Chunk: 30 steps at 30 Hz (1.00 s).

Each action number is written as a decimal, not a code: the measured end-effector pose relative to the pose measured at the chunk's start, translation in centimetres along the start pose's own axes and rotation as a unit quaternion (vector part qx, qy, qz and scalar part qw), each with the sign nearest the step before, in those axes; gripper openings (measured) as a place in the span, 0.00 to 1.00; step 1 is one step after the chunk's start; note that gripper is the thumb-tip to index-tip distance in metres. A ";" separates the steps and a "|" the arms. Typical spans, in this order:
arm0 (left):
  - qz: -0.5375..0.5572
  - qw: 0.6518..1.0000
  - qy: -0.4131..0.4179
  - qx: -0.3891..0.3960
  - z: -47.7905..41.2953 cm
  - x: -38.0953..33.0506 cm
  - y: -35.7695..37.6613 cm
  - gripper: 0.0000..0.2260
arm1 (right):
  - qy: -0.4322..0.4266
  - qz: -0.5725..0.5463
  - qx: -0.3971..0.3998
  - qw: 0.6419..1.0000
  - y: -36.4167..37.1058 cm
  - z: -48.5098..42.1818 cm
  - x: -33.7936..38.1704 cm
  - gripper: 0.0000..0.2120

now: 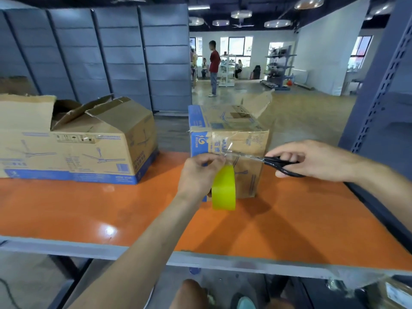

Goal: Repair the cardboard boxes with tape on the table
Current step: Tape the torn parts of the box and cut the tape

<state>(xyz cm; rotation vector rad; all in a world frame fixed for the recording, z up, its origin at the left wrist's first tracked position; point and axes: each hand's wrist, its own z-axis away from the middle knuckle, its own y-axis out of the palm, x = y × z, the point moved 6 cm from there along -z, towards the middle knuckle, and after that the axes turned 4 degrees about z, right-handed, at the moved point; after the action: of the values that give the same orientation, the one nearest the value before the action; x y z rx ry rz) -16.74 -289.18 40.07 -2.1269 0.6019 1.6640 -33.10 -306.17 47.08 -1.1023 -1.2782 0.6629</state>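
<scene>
My left hand point(200, 172) is pinched shut on the clear tape, thumb and forefinger gripping the strip right where it leaves the yellow-green tape roll point(223, 188). The roll hangs under that hand, just in front of the small cardboard box point(249, 143) and above the orange table point(89, 210). From my fingers the strip of clear tape point(231, 150) stretches up to the front face of the small box, where it is already stuck near the blue printed corner. My right hand point(312, 160) is to the right of that box, closed through the black handles of the scissors point(278, 163), with the blades pointing left at the strip; whether the blades touch the tape I cannot tell. The small box stands upright on the table with a torn flap raised at its far top. Well to the left of it sits the large cardboard box point(73, 139), its top flaps open and ragged.
</scene>
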 end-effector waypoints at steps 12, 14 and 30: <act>0.017 1.000 -0.026 0.001 -0.7 0.1 -0.1 0.07 | 0.024 -0.022 -0.015 0.999 0.0 0.3 -1.8 0.15; 0.017 0.999 -0.034 -0.003 -0.7 0.0 -0.1 0.07 | 0.049 -0.019 -0.016 0.998 1.0 1.3 -3.4 0.16; -0.008 0.999 -0.032 -0.009 -0.7 -0.5 -0.2 0.08 | -0.079 0.380 -0.066 0.919 6.5 0.9 -0.7 0.12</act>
<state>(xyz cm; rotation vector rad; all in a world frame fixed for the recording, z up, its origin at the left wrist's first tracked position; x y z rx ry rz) -16.19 -289.35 40.70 -2.0774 0.5522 1.7275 -32.98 -304.12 40.81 -1.7063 -1.0111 1.2768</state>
